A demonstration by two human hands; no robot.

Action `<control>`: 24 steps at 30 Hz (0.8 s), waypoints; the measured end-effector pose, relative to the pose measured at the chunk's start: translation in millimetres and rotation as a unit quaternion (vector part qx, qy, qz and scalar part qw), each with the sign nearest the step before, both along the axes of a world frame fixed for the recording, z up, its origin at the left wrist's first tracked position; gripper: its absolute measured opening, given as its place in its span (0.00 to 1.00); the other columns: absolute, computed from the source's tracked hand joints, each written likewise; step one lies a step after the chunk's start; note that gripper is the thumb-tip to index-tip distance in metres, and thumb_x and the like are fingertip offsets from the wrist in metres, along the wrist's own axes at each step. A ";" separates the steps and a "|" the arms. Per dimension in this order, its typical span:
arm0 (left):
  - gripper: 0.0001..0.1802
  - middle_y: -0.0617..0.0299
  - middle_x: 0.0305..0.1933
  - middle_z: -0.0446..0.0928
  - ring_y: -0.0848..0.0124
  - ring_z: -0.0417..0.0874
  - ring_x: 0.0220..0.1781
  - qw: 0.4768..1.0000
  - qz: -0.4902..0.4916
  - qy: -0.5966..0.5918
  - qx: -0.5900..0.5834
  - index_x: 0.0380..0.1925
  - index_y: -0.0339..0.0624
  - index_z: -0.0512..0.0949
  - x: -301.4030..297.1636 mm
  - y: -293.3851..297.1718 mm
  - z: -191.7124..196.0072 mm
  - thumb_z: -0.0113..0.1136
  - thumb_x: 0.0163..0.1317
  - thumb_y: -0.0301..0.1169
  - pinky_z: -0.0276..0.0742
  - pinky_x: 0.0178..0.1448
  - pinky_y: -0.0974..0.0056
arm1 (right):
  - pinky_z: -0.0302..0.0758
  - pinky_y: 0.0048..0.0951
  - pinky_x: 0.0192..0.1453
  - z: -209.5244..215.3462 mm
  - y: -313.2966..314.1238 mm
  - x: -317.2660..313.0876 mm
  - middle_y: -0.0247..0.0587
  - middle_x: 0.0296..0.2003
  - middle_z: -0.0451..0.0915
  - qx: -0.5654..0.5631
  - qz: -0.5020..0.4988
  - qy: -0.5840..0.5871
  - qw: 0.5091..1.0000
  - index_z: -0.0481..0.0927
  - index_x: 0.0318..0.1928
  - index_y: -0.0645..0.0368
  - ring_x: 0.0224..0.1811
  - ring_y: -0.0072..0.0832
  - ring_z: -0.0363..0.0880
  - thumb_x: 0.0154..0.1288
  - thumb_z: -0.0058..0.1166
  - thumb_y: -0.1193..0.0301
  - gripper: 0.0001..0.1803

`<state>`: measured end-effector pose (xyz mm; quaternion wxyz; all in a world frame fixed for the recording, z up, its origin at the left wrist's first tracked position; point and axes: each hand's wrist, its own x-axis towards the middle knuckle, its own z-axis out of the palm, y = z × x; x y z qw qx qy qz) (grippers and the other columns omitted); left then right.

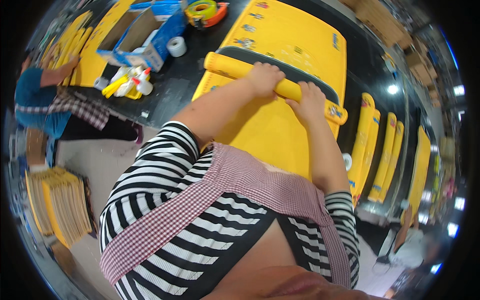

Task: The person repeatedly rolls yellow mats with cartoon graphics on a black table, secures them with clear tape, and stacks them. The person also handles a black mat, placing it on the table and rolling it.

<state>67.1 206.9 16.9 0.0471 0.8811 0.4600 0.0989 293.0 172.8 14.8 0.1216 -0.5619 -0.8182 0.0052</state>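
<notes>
A yellow sheet with small printed cartoon figures is rolled into a tube [289, 89] that lies crosswise in front of me. My left hand [265, 80] curls over the roll left of its middle. Farther right, my right hand [309, 102] grips the same roll, its thumb on the near side. Flat yellow sheet [265, 135] spreads between the roll and my body. Beyond the roll, a dark strip shows, and past it another flat yellow printed sheet [300, 30] with rounded corners. My palms and the roll's underside are hidden.
On the black table [170, 85] stand a blue-white carton [157, 42], a white roll [176, 46], tape rolls [205, 12] and white bottles [144, 86]. Rolled yellow sheets [367, 135] lie at right. Co-workers [40, 105] stand left and lower right. Stacked yellow sheets [62, 205] sit lower left.
</notes>
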 end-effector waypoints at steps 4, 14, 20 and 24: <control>0.31 0.53 0.56 0.80 0.51 0.79 0.62 0.999 -0.006 0.034 -0.042 0.56 0.48 0.79 5.9 4.9 0.8 0.76 0.56 0.47 0.72 0.65 0.48 | 0.73 0.48 0.60 7.3 -4.8 -0.5 0.43 0.48 0.80 -0.012 -0.007 -0.014 1.000 0.79 0.54 0.54 0.55 0.46 0.79 0.56 0.75 0.52 0.31; 0.33 0.51 0.50 0.77 0.49 0.81 0.55 0.991 -0.024 0.019 -0.127 0.56 0.42 0.78 -12.2 -159.1 21.8 0.79 0.52 0.43 0.75 0.58 0.48 | 0.71 0.43 0.61 8.7 -154.0 -7.2 0.45 0.49 0.78 -0.070 0.036 0.016 0.997 0.78 0.63 0.56 0.55 0.43 0.76 0.57 0.75 0.50 0.38; 0.36 0.54 0.55 0.74 0.52 0.75 0.60 0.996 -0.022 0.008 -0.088 0.59 0.42 0.77 -6.0 -159.8 22.0 0.79 0.52 0.42 0.72 0.61 0.49 | 0.67 0.44 0.77 20.2 -132.2 49.6 0.47 0.64 0.77 -0.132 -0.005 0.262 0.956 0.77 0.68 0.57 0.70 0.44 0.73 0.60 0.75 0.56 0.39; 0.38 0.55 0.52 0.74 0.54 0.76 0.57 0.998 -0.009 0.012 -0.059 0.60 0.43 0.75 -7.9 -175.2 12.8 0.79 0.52 0.47 0.69 0.61 0.49 | 0.78 0.41 0.66 6.0 -109.9 179.5 0.53 0.57 0.84 0.031 -0.289 0.239 0.926 0.84 0.60 0.59 0.60 0.47 0.83 0.68 0.64 0.67 0.21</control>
